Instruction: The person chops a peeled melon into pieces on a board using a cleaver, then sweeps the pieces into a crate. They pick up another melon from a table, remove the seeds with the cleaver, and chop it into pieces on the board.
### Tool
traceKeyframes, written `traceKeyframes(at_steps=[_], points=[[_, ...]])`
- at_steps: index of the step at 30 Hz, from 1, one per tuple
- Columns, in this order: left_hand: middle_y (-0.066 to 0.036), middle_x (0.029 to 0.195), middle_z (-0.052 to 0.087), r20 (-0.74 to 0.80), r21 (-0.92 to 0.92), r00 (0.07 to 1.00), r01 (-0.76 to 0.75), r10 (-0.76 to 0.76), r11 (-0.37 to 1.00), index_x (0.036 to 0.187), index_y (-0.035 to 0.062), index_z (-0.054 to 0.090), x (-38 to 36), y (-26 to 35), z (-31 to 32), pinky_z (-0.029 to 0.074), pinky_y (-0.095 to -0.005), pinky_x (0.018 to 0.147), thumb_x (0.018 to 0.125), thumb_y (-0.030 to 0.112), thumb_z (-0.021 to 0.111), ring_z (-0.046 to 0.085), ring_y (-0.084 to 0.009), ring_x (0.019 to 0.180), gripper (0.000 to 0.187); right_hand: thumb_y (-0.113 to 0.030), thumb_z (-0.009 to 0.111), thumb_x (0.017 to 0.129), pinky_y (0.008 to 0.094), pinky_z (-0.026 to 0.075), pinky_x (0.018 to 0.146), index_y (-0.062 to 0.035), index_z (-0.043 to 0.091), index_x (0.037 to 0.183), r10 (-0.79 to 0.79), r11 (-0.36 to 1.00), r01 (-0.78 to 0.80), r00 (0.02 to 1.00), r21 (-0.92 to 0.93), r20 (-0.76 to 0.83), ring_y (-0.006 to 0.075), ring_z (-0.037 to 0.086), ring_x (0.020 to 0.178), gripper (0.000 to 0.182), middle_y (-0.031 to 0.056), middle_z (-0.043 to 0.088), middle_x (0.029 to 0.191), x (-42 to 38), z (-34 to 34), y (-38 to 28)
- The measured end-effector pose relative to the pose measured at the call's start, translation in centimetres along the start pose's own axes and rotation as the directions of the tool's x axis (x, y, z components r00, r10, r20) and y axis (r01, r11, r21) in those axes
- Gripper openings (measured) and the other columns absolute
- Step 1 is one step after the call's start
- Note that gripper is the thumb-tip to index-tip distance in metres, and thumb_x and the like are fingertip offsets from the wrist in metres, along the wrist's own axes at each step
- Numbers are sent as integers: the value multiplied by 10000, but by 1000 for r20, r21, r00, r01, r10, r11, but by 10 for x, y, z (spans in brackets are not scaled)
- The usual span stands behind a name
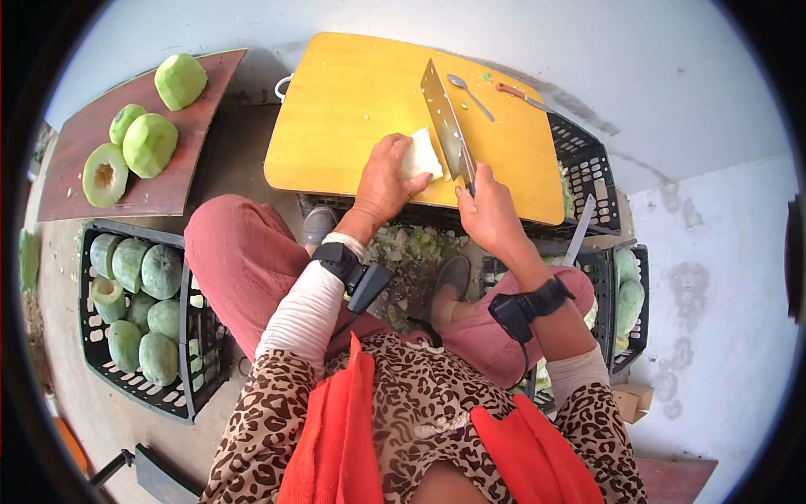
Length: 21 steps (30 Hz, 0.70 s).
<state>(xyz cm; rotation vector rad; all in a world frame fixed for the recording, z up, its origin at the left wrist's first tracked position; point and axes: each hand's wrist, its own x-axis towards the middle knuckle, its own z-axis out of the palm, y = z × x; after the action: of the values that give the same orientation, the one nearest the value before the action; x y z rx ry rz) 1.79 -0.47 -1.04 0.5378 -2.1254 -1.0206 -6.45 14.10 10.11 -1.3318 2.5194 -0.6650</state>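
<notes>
My left hand (388, 178) is closed around a pale, peeled piece of melon (421, 156) near the front edge of a yellow cutting board (336, 109). In my right hand (490, 210) is the handle of a cleaver (445, 113). Its broad blade stands on edge just right of the melon piece and points away from me. Small pale bits cling to the blade. Behind it on the board lie a spoon (472, 98) and a peeling knife with an orange-brown handle (519, 92).
Peeled melons (151, 144) and a cut half (105, 175) sit on a brown board (63, 189) at left. Below is a black crate (138, 388) of unpeeled green melons (159, 273). More crates (599, 277) stand at right, with a long blade (581, 228) sticking up. Scraps (407, 260) litter the space between my feet.
</notes>
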Motion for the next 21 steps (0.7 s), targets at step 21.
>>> traceKeyframes(at_steps=[21], points=[[-180,1165,543,10,-12,1000,19,-19,1000,1188,-18,567,2,3,0,481,-380,900,707,213,787,569,-341,1037,577,-45,520,875,517,460,629,92,380,1010,-83,995,89,989,-46,125,491,588,697,238,317,575,703,-33,-21,-13]])
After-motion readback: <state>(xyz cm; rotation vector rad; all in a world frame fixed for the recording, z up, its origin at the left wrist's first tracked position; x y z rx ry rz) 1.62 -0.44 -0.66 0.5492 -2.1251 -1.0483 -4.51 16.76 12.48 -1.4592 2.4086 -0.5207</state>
